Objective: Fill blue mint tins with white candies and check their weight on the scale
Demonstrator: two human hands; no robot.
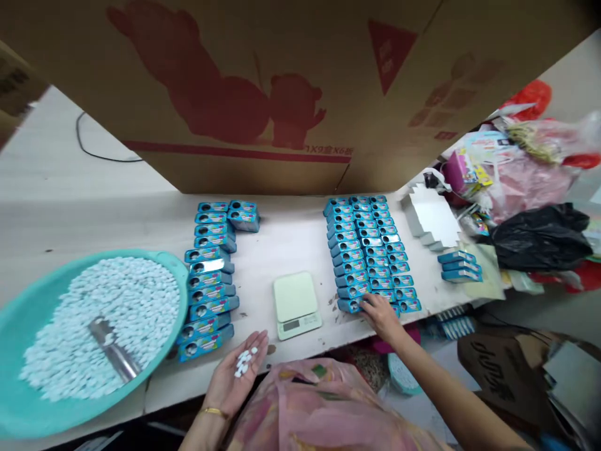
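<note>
My left hand is palm up in front of the table edge, cupping several small white tablets. My right hand reaches to the nearest small blue box in the right group, its fingers closed at the box's right end. Between the hands lies a white kitchen scale with nothing on its plate. At left, a large turquoise basin is full of white tablets, with a metal scoop resting in them. A column of blue boxes stands beside the basin.
A big cardboard carton rises at the back of the table. To the right are a white cut-out carton, a few blue boxes, a black plastic bag and piled bags. Below the table edge sits another brown carton.
</note>
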